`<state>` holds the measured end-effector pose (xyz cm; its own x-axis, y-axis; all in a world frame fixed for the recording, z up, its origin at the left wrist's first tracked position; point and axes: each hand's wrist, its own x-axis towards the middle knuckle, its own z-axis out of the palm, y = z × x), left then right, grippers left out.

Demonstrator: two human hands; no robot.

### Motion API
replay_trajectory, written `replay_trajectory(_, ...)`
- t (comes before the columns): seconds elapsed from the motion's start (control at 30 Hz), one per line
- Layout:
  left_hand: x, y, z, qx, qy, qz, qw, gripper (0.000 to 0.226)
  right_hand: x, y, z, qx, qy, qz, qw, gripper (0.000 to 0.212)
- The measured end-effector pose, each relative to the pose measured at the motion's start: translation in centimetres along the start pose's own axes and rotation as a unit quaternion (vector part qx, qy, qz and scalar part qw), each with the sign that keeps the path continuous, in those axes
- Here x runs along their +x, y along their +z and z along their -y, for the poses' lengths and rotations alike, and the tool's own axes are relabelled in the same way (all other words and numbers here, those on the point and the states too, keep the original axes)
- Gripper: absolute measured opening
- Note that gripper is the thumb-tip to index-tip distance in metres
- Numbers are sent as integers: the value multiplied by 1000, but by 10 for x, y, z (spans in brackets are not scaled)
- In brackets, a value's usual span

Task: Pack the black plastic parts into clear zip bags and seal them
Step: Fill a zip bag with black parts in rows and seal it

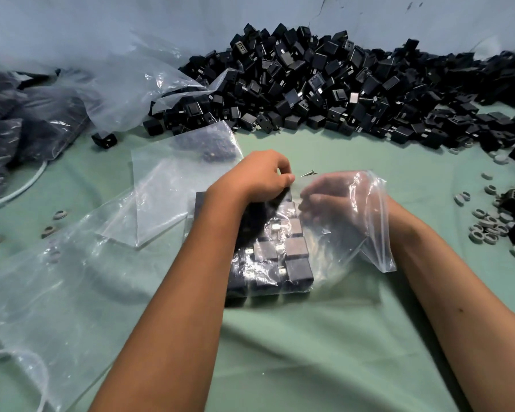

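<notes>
A clear zip bag lies on the green cloth in the middle, with rows of black plastic parts packed inside it. My left hand rests at the far end of the block of parts, fingers curled and pinching the bag's edge. My right hand is inside the bag, seen blurred through the plastic, fingers curled toward the parts; what it holds is hidden. A large heap of loose black parts fills the back of the table.
Empty clear bags lie left of my arms, a larger plastic sheet at the near left. Filled bags are stacked at far left. Grey rings are scattered on the right. A white cable runs along the left.
</notes>
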<state>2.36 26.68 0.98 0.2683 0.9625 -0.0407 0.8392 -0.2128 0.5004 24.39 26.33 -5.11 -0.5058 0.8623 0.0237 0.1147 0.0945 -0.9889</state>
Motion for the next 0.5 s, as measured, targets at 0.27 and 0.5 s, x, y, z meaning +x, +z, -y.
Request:
replay_trajectory(0.27, 1, 2, 0, -1, -7, -6, 1000, 16, -24, 13, 22, 16, -66, 21, 997, 16)
replay_trajectory(0.5, 1, 4, -1, 0, -14, -11, 1000, 18, -27, 19, 33, -111, -65, 22, 991, 9)
